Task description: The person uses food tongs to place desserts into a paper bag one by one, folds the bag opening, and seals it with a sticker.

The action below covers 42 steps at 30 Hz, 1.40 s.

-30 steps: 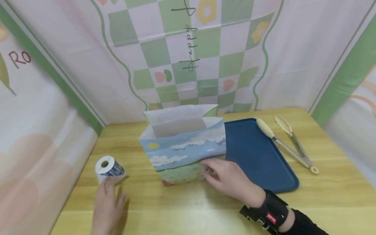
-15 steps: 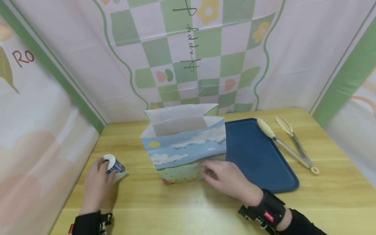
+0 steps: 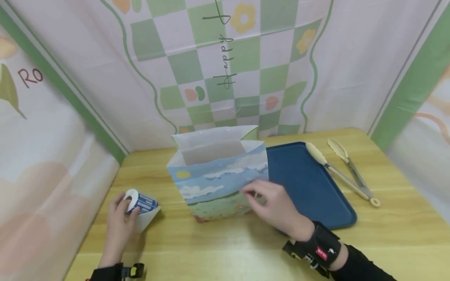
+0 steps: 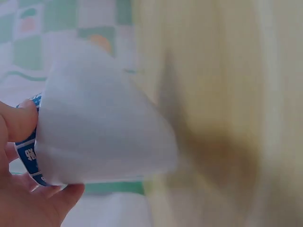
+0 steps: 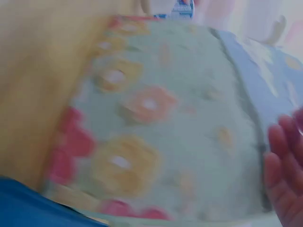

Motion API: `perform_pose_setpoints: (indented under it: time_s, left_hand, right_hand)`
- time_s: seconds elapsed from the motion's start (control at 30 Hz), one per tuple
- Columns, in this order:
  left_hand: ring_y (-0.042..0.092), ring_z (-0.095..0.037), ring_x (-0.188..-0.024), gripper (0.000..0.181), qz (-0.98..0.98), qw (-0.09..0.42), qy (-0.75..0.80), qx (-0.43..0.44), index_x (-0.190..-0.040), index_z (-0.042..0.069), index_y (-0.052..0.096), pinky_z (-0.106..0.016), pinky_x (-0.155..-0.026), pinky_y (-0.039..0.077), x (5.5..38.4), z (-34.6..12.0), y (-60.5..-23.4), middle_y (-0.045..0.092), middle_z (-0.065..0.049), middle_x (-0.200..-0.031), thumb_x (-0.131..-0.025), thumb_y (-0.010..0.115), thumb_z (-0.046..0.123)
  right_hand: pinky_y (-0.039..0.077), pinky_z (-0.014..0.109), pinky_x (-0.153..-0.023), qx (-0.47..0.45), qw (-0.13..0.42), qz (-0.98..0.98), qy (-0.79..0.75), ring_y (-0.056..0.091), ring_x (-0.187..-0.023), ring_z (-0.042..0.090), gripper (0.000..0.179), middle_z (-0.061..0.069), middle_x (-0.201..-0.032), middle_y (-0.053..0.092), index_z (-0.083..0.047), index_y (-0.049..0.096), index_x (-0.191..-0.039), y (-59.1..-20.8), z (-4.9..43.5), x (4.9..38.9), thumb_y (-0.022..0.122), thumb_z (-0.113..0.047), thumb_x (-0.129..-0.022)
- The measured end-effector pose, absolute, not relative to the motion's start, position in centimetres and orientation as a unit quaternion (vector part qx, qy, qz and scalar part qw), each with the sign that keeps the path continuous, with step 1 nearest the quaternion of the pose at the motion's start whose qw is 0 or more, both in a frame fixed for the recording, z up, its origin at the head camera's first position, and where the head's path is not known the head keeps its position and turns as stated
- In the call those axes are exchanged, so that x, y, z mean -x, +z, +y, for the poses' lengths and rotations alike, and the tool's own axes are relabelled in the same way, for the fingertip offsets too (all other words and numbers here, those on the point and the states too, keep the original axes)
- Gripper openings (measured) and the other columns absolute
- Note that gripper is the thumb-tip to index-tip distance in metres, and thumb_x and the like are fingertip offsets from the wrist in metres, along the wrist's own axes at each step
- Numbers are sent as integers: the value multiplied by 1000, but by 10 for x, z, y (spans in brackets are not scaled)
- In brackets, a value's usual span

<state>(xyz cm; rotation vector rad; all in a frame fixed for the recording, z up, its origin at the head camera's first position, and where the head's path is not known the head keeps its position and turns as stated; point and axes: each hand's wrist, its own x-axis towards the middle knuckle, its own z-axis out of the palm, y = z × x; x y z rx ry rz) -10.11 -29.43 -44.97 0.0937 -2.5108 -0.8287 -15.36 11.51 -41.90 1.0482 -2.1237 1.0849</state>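
Note:
My left hand (image 3: pixel 118 222) grips a roll of blue-and-white labels (image 3: pixel 145 203), fingers at its core and thumb on its side. The roll is tilted over, and a loose white end hangs from it. Up close in the left wrist view, this white strip (image 4: pixel 102 123) covers most of the roll. A paper bag (image 3: pixel 218 171), printed with sky, clouds and flowers, stands upright with its mouth open. In front of its lower right side is my right hand (image 3: pixel 275 205), fingers loosely bent and holding nothing, fingertips close to the printed face.
Behind and right of the bag lies a dark blue tray (image 3: pixel 302 179). Spread tongs (image 3: pixel 356 175) with cream tips rest along the tray's right edge, one arm over its rim. A patterned cloth (image 3: pixel 246 50) hangs behind the wooden table (image 3: pixel 197 249).
My left hand has moved onto the label roll, taken hold of it, and tipped it rightward with its loose end. My right hand has risen slightly along the bag's front.

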Motion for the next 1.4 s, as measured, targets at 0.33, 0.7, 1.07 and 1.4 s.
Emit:
perform_pose_setpoints:
  time_s: [0.33, 0.7, 1.07, 1.4]
  left_hand:
    - [48, -4, -120, 15, -845, 266, -463, 34, -100, -13, 57, -3, -88, 42, 73, -258, -409, 45, -6, -143, -85, 57, -15]
    - [40, -22, -142, 29, -712, 193, -598, 313, -116, -10, 56, -24, -101, 47, 55, -211, -380, 33, -23, -154, -88, 49, -16]
    - [32, -24, -145, 21, -737, 134, -572, 335, -113, 3, 57, -25, -115, 30, 66, -156, -364, 38, -18, -149, -94, 53, -4]
    - [39, -29, -142, 24, -799, 154, -512, 275, -105, 11, 62, -66, -108, 29, 65, -138, -357, 51, -8, -141, -88, 60, -5]
  right_hand:
    - [47, 17, -72, -403, 316, -709, 485, 60, -86, 6, 25, 5, -98, 68, -5, 68, -104, -382, 116, 155, 67, 7, -82]
    - [52, 31, -92, -481, 32, -690, 539, 59, -122, 15, 50, 8, -134, 61, -12, 53, -137, -372, 81, 127, 69, -11, -90]
    - [45, 34, -103, -501, -38, -666, 551, 50, -127, 16, 64, 9, -150, 44, -14, 36, -150, -372, 76, 132, 63, -30, -95]
    - [51, 29, -94, -489, 245, -688, 478, 58, -119, 23, 35, 11, -129, 61, -9, 67, -122, -366, 77, 130, 65, -29, -94]
